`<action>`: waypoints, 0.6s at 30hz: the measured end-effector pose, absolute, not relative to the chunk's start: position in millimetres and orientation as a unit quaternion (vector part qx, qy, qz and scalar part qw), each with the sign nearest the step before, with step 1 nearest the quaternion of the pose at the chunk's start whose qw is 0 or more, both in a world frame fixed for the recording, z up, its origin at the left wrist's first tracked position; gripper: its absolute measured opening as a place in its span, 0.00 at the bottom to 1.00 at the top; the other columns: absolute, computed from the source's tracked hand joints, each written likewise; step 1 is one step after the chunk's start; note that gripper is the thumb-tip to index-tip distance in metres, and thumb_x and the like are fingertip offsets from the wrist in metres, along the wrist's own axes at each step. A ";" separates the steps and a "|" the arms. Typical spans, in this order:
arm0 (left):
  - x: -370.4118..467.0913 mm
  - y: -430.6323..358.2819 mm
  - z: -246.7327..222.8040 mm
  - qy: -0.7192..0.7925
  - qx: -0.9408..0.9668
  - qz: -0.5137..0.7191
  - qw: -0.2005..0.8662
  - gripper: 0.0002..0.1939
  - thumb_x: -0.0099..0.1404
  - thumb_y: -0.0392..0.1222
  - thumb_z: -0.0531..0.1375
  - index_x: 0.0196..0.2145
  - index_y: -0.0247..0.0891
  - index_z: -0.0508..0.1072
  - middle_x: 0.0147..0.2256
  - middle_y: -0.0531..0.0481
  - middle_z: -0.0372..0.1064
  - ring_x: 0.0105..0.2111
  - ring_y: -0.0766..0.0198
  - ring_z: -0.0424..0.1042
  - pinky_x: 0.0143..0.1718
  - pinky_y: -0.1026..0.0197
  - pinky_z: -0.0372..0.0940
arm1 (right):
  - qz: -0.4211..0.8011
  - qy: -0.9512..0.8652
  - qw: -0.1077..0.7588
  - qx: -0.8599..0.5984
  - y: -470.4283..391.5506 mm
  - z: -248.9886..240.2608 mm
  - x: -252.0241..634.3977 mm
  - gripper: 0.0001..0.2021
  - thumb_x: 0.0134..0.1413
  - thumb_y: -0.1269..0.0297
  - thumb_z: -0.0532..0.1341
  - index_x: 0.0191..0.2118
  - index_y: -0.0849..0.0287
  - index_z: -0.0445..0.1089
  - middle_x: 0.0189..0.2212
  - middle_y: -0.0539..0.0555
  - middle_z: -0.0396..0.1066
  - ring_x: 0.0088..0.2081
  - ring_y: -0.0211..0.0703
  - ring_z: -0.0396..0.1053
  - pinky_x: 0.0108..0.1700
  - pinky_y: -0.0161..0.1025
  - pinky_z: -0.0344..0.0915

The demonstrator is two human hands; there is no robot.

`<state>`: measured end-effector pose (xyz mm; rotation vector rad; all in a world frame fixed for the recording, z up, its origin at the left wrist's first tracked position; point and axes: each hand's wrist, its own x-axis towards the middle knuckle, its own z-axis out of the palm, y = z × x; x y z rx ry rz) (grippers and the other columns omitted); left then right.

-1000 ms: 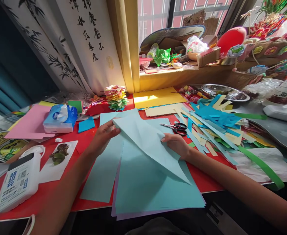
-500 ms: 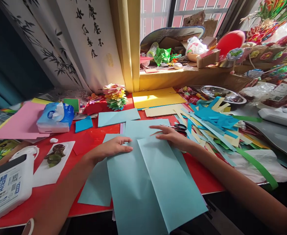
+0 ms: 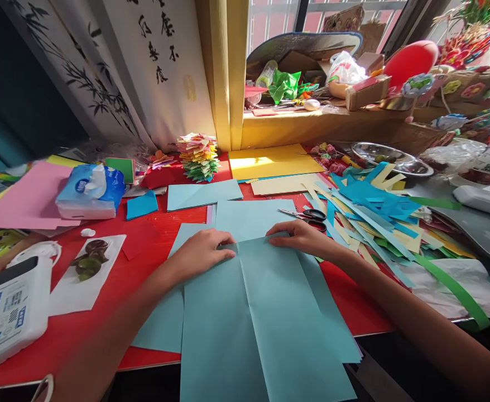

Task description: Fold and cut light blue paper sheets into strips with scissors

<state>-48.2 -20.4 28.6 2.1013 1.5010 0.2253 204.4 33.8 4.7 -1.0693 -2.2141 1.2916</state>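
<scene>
A large light-blue sheet of paper with a lengthwise crease lies before me, its near end past the table's front edge. Near the crease at the sheet's far edge, my left hand holds it, thumb on top. My right hand pinches the far edge farther right, fingers closed on the paper. More light-blue sheets lie beneath and beyond it. Just past my right hand are black-handled scissors.
Cut paper strips are heaped at right, near a metal bowl. Yellow paper and a stack of folded paper pieces sit at the back. At left are a tissue pack, pink paper and a white container.
My right hand, spread above the sheet before, has come down and closed on its far edge. The sheet's right half lies more opened out. The view has shifted slightly.
</scene>
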 end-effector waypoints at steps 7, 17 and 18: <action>-34.4 -24.6 22.6 0.535 0.790 0.142 0.264 0.13 0.62 0.47 0.51 0.37 0.42 0.72 0.38 0.50 0.70 0.40 0.58 0.65 0.42 0.58 0.58 | 0.225 -0.897 0.206 -0.319 20.1 10.0 185.2 0.12 0.52 0.58 0.59 0.43 0.52 0.71 0.41 0.54 0.71 0.44 0.49 0.65 0.49 0.49 0.57; -17.6 -30.7 19.9 0.532 0.758 0.180 0.332 0.13 0.62 0.46 0.51 0.36 0.42 0.73 0.36 0.51 0.70 0.38 0.61 0.67 0.39 0.62 0.60 | 0.336 -0.860 0.187 -0.337 1.7 4.3 174.4 0.10 0.56 0.66 0.53 0.38 0.54 0.72 0.33 0.52 0.73 0.34 0.41 0.69 0.35 0.36 0.61; -17.1 -30.9 20.2 0.533 0.753 0.179 0.341 0.13 0.62 0.46 0.51 0.36 0.42 0.73 0.36 0.52 0.70 0.38 0.61 0.67 0.38 0.62 0.60 | 0.340 -0.859 0.186 -0.335 1.3 4.1 174.8 0.10 0.56 0.66 0.53 0.38 0.55 0.72 0.33 0.52 0.74 0.34 0.41 0.69 0.35 0.36 0.61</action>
